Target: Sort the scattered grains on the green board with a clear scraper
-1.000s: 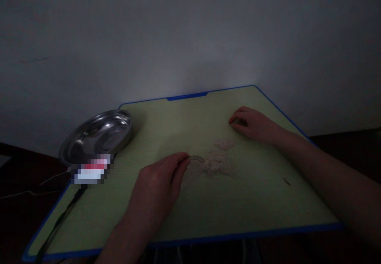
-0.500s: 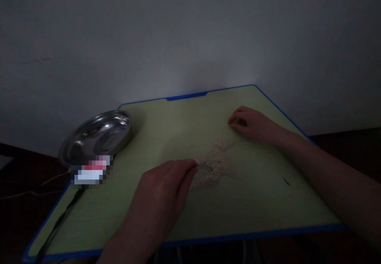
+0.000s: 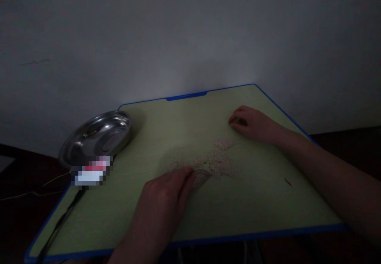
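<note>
A pale heap of grains (image 3: 216, 159) lies spread on a green table with a blue rim (image 3: 256, 232). My left hand (image 3: 166, 194) is closed in a pinch on a small round ring-like thing (image 3: 202, 174) pressed against the near edge of the grains. My right hand (image 3: 253, 123) rests on the table beyond the heap, fingers curled down onto the surface, with nothing visible in them.
A shiny steel bowl (image 3: 97, 137) sits at the table's far left corner. In front of it lies a small blurred red and white object (image 3: 91, 171), with a dark cable (image 3: 61, 220) running along the left edge. A wall stands close behind. The light is dim.
My left hand has drawn the ring toward me and slightly right, dragging through the grains; a thin trail of grains now stretches left of the heap. My right hand has stayed put.
</note>
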Demonstrator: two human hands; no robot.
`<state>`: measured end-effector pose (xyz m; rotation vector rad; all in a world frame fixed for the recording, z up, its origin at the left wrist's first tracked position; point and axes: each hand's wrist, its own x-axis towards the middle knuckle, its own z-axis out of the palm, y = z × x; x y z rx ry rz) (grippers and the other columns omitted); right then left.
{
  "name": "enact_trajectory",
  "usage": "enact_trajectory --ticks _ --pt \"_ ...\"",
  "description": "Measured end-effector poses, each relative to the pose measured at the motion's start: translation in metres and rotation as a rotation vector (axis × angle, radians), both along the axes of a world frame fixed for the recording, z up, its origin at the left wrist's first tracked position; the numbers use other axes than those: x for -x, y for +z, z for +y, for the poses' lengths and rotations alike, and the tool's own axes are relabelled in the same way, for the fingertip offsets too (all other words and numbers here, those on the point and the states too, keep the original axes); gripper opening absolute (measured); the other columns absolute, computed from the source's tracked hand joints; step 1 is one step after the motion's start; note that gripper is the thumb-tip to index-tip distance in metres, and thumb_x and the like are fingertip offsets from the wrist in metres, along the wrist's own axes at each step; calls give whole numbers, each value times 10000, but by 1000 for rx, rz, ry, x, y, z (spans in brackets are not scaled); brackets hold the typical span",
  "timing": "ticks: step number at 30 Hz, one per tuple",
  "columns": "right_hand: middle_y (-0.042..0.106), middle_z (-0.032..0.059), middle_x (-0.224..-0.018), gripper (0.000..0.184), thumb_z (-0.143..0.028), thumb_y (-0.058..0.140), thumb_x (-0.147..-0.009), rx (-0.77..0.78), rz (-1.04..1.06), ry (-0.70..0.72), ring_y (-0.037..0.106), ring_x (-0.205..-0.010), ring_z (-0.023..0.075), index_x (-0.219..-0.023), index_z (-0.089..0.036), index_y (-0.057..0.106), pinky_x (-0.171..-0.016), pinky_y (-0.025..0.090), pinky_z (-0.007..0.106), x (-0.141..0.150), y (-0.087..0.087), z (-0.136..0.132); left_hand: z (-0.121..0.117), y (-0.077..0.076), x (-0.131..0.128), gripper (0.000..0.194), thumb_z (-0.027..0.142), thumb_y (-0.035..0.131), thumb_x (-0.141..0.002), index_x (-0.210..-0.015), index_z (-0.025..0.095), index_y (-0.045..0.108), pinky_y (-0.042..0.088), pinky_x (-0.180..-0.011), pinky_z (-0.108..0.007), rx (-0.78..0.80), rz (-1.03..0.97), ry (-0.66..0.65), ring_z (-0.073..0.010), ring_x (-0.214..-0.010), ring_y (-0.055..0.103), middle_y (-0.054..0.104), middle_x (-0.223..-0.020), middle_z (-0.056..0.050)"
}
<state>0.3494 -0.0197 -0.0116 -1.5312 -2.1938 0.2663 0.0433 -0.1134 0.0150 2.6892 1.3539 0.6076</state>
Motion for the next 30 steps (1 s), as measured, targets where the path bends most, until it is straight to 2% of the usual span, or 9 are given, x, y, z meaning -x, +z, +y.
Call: enact_trajectory --ticks 5,9,17,22,26,30 --pt "602 109 -947 176 -225 544 -826 6 -7 1 619 -769 214 -900 -179 698 -746 504 371 1 1 0 9 11 14 261 299 463 -957 -979 198 704 588 -639 -305 7 27 80 -194 -690 737 782 -864 -28" --pt "599 113 -952 173 -228 547 -831 4 -10 -2 617 -774 216 -900 -170 695 -736 505 370 1 1 -1 11 20 5 236 294 487 -954 -982 201 703 568 -629 -289 -12 4 74 -183 -674 727 776 -833 -17" --pt "603 93 -951 171 -248 540 -835 6 -18 0 622 -789 212 -897 -205 693 -755 509 372 -1 1 0 27 14 -16 184 271 543 -932 -968 199 709 541 -601 -281 -61 169 86 -195 -693 727 775 -846 -35" --pt "609 102 -963 176 -243 538 -831 1 -13 1 621 -779 217 -902 -195 692 -727 509 376 0 0 0 25 12 -17 187 266 537 -936 -982 197 705 556 -625 -330 -17 151 23 -226 -716 730 772 -871 -42" --pt "605 101 -953 173 -241 538 -832 -4 -12 0 618 -783 214 -899 -192 690 -751 509 376 0 0 0 20 15 -11 201 270 523 -945 -980 215 713 565 -665 -333 20 110 -50 -213 -733 728 772 -885 -29" --pt "608 92 -956 160 -243 543 -831 -7 -13 1 616 -786 213 -894 -213 687 -747 508 371 -1 -1 0 22 20 -3 217 292 518 -948 -997 213 715 557 -672 -316 -30 100 23 -211 -756 727 773 -900 -37"
